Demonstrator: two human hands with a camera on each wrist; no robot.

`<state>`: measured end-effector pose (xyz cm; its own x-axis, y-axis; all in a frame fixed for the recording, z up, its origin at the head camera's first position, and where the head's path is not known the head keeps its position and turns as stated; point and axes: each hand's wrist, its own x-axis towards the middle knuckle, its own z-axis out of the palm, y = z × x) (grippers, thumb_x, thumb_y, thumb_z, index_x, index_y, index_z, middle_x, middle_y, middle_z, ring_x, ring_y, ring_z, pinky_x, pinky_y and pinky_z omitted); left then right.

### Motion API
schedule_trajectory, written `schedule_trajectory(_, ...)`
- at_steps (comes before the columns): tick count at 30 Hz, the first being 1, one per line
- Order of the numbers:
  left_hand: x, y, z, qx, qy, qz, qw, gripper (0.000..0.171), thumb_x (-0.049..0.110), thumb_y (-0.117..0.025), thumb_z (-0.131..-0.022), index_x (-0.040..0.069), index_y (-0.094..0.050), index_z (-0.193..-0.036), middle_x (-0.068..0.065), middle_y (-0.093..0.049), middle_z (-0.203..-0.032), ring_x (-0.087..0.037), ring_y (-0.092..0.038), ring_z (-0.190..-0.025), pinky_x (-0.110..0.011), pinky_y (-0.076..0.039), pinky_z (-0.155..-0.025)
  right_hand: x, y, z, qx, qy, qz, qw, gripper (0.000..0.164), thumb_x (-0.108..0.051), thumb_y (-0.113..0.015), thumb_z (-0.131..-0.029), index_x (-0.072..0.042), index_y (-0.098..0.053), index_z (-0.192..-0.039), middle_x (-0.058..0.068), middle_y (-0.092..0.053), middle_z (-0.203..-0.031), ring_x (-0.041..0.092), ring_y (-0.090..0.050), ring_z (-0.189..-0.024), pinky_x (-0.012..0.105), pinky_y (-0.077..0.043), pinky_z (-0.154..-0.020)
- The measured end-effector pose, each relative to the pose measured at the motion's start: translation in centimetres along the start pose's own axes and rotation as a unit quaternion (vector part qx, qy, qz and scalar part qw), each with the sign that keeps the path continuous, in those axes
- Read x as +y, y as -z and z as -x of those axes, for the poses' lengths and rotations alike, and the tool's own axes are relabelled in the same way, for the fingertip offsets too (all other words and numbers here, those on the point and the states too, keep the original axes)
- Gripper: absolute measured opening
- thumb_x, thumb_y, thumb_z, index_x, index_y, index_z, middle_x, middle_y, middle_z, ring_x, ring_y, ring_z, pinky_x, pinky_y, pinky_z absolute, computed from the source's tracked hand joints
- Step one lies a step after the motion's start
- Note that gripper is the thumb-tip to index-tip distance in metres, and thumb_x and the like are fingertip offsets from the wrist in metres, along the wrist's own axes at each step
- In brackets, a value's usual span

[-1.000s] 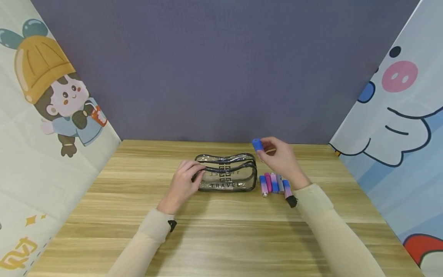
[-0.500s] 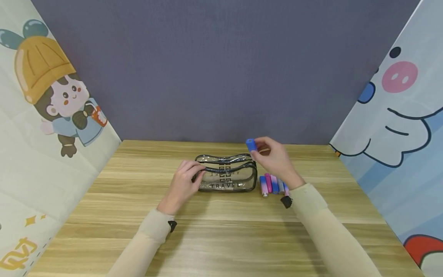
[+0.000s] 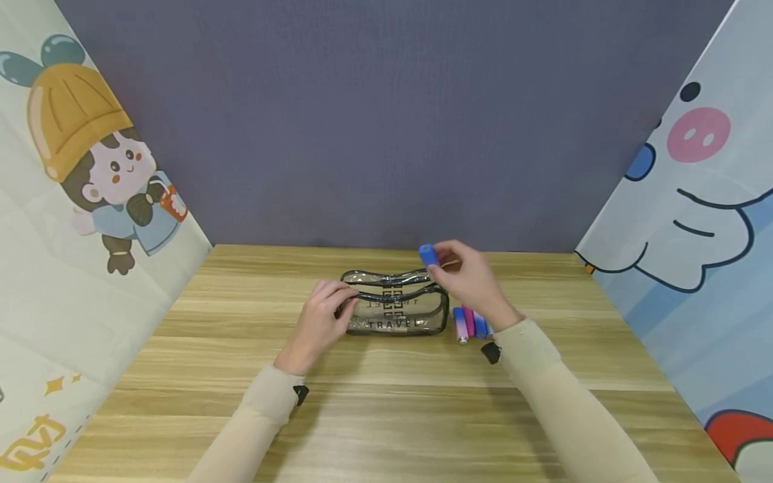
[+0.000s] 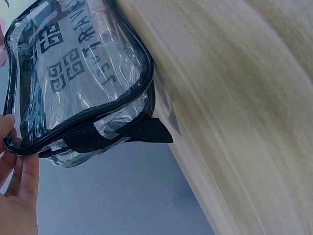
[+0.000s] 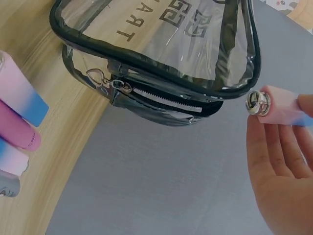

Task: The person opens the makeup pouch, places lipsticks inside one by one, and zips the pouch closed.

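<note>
A see-through travel bag (image 3: 417, 315) with black piping and "TRAVEL" lettering stands on the table, its top open. My left hand (image 3: 319, 320) pinches the bag's top rim at its left corner, thumb and fingers on the black piping (image 4: 63, 129). Above the bag's back right corner, my right hand (image 3: 474, 278) pinches a lipstick (image 3: 428, 254) with its blue end tilted up. In the right wrist view the lipstick (image 5: 283, 105) fades from pink to blue and has a silver end, close beside the bag's rim. An unfastened zipper (image 5: 166, 100) runs along the bag's side.
Right of the bag lies a row of similar tubes, among them a pink-and-blue one (image 3: 461, 325), a magenta one (image 3: 468, 318) and a grey one (image 5: 9, 185). My right forearm partly hides the row. A grey wall (image 3: 386, 134) rises behind the table (image 3: 386, 416).
My right hand has moved left with the lipstick, from beyond the bag's right end to over its back right corner. The left hand has stayed on the rim.
</note>
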<state>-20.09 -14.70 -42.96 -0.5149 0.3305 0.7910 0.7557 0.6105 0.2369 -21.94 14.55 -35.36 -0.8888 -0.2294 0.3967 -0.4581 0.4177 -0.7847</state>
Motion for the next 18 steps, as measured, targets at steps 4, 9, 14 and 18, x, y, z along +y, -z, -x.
schedule_trajectory(4,0.0,0.0,0.1,0.002,-0.001,0.000,1.0000,0.018,-0.003,-0.080,-0.082,-0.002,-0.075,-0.099,-0.012,-0.071,-0.099,-0.028,-0.063,-0.094,-0.038,-0.057,-0.083,0.1,-0.3,-0.1,0.002,0.007,0.004,1.000,0.036,-0.003,-0.074,-0.089,0.005,-0.063,-0.123,0.016,-0.069,-0.107,0.030,-0.067,-0.098,0.045,-0.059,-0.089)
schedule_trajectory(9,0.0,0.0,0.1,-0.001,0.004,0.002,1.0000,0.017,-0.003,-0.080,-0.083,-0.003,-0.075,-0.099,-0.013,-0.071,-0.099,-0.028,-0.062,-0.094,-0.037,-0.057,-0.082,0.1,-0.8,-0.3,0.001,0.016,0.013,1.000,0.034,-0.005,-0.074,-0.090,0.003,-0.064,-0.122,0.014,-0.069,-0.106,0.029,-0.068,-0.096,0.043,-0.059,-0.088)
schedule_trajectory(14,0.1,0.0,0.1,-0.002,0.009,0.003,1.0000,0.018,-0.003,-0.079,-0.083,-0.002,-0.075,-0.100,-0.012,-0.071,-0.100,-0.028,-0.062,-0.095,-0.036,-0.057,-0.083,0.0,-1.2,-0.4,-0.007,0.018,0.004,1.000,0.033,-0.003,-0.074,-0.089,0.004,-0.064,-0.120,0.016,-0.070,-0.105,0.030,-0.069,-0.095,0.044,-0.059,-0.087)
schedule_trajectory(18,0.1,0.0,0.1,0.000,0.007,0.003,1.0000,0.018,-0.003,-0.080,-0.082,-0.002,-0.075,-0.100,-0.012,-0.071,-0.100,-0.028,-0.062,-0.096,-0.037,-0.057,-0.083,-0.1,-1.5,-0.4,-0.018,0.011,-0.002,1.000,0.033,-0.003,-0.073,-0.090,0.004,-0.064,-0.121,0.016,-0.070,-0.107,0.030,-0.069,-0.095,0.046,-0.058,-0.088)
